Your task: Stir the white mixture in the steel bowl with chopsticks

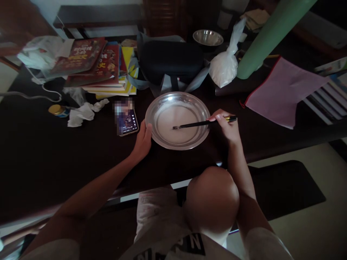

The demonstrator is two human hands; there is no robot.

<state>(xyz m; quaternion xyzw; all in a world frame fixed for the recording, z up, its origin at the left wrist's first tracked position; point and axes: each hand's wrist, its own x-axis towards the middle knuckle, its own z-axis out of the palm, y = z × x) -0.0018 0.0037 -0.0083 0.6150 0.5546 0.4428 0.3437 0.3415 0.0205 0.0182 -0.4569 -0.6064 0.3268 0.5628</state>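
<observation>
A shallow steel basin sits on the dark table right in front of me, holding a pale whitish liquid. My left hand rests against the basin's left rim, fingers curled on its edge. My right hand grips a pair of dark chopsticks at the basin's right side. Their tips reach into the liquid near the middle of the basin.
A lit phone lies left of the basin, with crumpled tissue and a small jar beyond. Stacked books, a black case, a white powder bag, a small steel bowl, a green roll and a pink pouch crowd the back.
</observation>
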